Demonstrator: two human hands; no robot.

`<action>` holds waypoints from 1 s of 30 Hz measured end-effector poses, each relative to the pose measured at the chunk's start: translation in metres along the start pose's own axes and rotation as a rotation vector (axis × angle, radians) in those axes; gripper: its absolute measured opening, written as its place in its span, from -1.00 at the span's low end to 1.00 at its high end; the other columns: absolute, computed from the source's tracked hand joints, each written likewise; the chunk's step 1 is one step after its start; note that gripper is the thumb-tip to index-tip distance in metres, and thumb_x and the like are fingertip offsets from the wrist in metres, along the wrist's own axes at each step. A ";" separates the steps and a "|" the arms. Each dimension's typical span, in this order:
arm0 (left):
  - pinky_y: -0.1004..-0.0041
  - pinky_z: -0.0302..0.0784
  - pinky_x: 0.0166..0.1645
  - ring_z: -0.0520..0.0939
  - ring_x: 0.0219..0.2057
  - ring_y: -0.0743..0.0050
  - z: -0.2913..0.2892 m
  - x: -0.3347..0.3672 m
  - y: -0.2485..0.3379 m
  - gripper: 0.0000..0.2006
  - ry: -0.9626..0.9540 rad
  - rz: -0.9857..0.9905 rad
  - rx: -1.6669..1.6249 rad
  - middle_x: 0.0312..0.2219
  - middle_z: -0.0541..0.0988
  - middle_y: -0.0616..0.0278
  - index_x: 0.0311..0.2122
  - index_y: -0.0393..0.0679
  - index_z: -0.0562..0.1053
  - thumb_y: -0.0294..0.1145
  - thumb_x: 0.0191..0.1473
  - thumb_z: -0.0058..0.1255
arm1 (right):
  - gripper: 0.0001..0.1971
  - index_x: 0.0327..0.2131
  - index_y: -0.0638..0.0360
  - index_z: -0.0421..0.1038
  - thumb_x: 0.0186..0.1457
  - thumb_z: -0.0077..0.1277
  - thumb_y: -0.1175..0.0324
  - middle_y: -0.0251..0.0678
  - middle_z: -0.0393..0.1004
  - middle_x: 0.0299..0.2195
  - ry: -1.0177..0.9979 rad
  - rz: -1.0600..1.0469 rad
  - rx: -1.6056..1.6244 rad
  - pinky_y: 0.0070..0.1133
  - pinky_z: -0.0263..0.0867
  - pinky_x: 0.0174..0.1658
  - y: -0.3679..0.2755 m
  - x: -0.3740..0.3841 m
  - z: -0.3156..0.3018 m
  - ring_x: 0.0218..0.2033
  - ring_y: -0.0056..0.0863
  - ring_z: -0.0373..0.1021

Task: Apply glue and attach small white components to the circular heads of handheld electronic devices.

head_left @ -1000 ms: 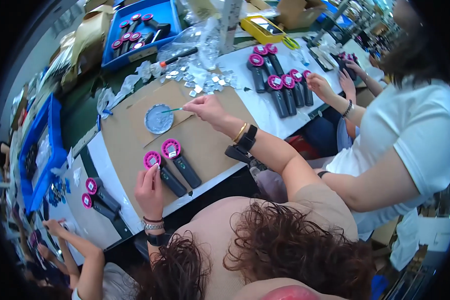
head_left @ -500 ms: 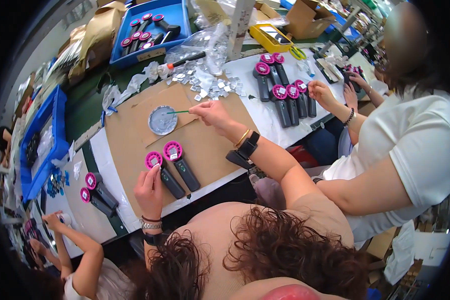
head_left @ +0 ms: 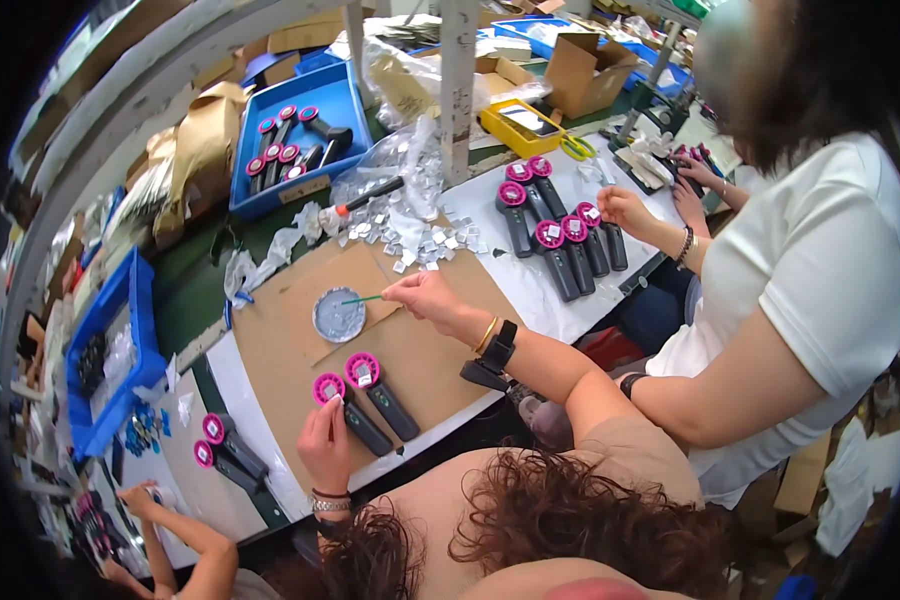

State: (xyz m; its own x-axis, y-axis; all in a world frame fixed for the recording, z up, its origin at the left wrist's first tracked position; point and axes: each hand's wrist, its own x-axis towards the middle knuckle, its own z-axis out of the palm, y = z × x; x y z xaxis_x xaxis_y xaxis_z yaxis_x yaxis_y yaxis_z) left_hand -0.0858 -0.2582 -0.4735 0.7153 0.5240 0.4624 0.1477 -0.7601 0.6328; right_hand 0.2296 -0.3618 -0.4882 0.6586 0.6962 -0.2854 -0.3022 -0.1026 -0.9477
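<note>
Over cardboard, right hand (head_left: 425, 296) outstretched, apparently pinching green stick (head_left: 362, 299)

Far past my right hand (head_left: 425, 295) sits an open brown cardboard box (head_left: 578, 62). Nearer it lies a crinkly clear plastic bag (head_left: 395, 175). Off to my left hand's (head_left: 327, 447) far side slumps a brown paper bag (head_left: 198, 150).

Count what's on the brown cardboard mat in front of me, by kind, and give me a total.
Black handheld devices with pink round heads: 2
Small grey round dish: 1
Thin green stick, held in the right hand with its tip over the dish: 1
Total: 4
</note>
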 end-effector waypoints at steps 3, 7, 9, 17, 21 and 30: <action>0.45 0.39 -0.41 0.51 -0.50 0.51 -0.001 0.004 0.004 -0.83 -0.037 -0.018 -0.001 -0.38 0.64 0.18 -0.02 -0.23 0.66 -0.53 0.31 0.23 | -0.82 -0.27 0.17 0.74 0.24 0.36 0.25 -0.60 0.42 -0.61 0.004 -0.015 -0.003 -0.66 0.04 -0.58 0.001 0.004 -0.001 -0.65 -0.78 0.18; 0.48 0.39 -0.40 0.51 -0.49 0.55 -0.004 0.004 0.006 -0.83 -0.075 -0.035 0.020 -0.37 0.65 0.19 -0.02 -0.24 0.66 -0.52 0.32 0.23 | -0.81 -0.28 0.16 0.75 0.22 0.37 0.23 -0.59 0.47 -0.58 -0.012 -0.046 0.006 -0.67 0.07 -0.58 0.004 0.005 0.002 -0.63 -0.79 0.21; 0.49 0.39 -0.40 0.50 -0.49 0.57 -0.003 0.006 0.005 -0.83 -0.060 0.006 0.026 -0.37 0.66 0.20 -0.02 -0.25 0.66 -0.52 0.33 0.22 | -0.80 -0.27 0.16 0.76 0.21 0.38 0.23 -0.58 0.50 -0.56 -0.024 -0.100 -0.009 -0.68 0.09 -0.58 0.005 0.007 0.004 -0.62 -0.80 0.22; 0.37 0.40 -0.42 0.49 -0.54 0.40 -0.006 0.006 0.012 -0.84 -0.077 -0.088 0.034 -0.37 0.65 0.11 -0.02 -0.21 0.66 -0.51 0.33 0.21 | -0.80 -0.24 0.14 0.76 0.19 0.40 0.23 -0.59 0.51 -0.55 -0.059 -0.116 0.043 -0.69 0.08 -0.59 0.009 0.017 0.006 -0.63 -0.82 0.21; 0.48 0.47 -0.34 0.57 -0.45 0.53 -0.009 0.007 0.014 -0.83 -0.087 -0.091 0.073 -0.34 0.69 0.17 -0.01 -0.26 0.66 -0.53 0.33 0.22 | -0.83 -0.25 0.15 0.76 0.21 0.37 0.26 -0.60 0.49 -0.57 -0.046 -0.079 0.062 -0.69 0.05 -0.60 0.005 0.018 0.009 -0.64 -0.82 0.19; 0.44 0.51 -0.33 0.63 -0.43 0.45 -0.006 0.005 0.004 -0.83 -0.074 -0.093 -0.003 -0.38 0.65 0.13 -0.03 -0.24 0.66 -0.54 0.31 0.23 | -0.82 -0.26 0.18 0.74 0.24 0.37 0.27 -0.61 0.46 -0.58 0.014 0.019 0.002 -0.68 0.01 -0.59 -0.002 0.008 0.008 -0.65 -0.83 0.17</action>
State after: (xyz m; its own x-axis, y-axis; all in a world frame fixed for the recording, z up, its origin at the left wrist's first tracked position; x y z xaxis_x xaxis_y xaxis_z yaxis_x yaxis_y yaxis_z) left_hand -0.0856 -0.2568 -0.4651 0.7473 0.5624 0.3539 0.2142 -0.7080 0.6730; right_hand 0.2298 -0.3499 -0.4874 0.6627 0.6839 -0.3053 -0.3157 -0.1145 -0.9419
